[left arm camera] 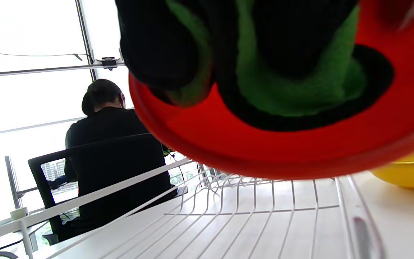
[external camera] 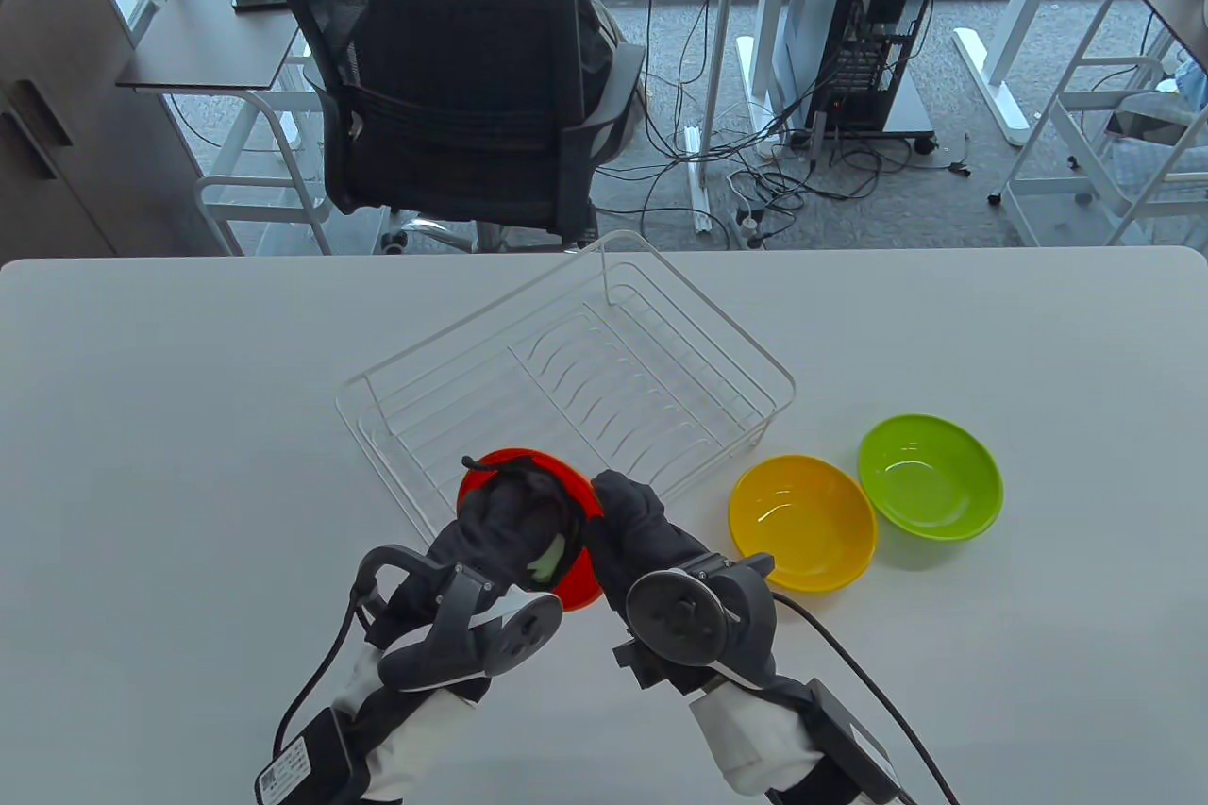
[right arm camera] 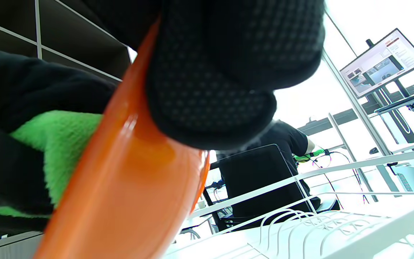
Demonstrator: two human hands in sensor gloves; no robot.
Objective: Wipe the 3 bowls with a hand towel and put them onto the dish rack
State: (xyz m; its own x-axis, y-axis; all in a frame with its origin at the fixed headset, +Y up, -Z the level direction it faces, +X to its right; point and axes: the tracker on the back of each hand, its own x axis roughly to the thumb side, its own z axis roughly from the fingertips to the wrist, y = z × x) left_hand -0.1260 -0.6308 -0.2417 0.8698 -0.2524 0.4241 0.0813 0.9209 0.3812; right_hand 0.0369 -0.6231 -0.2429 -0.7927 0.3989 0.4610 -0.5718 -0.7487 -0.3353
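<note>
A red bowl (external camera: pixel 576 583) is held tilted above the table, just in front of the white wire dish rack (external camera: pixel 566 371). My right hand (external camera: pixel 628 512) grips its right rim, fingers over the edge (right arm camera: pixel 210 90). My left hand (external camera: pixel 514 517) is inside the bowl and presses a green towel (external camera: pixel 547 560) against its inner face; the towel (left arm camera: pixel 293 82) is bunched under the gloved fingers. A yellow bowl (external camera: pixel 802 522) and a green bowl (external camera: pixel 930 475) stand upright on the table right of the rack, touching or nearly so.
The rack holds nothing and sits at the table's middle, turned at an angle. Beyond the far table edge a person sits in a black office chair (external camera: pixel 453 107) with their back to me. Cables trail from both wrists over the near table.
</note>
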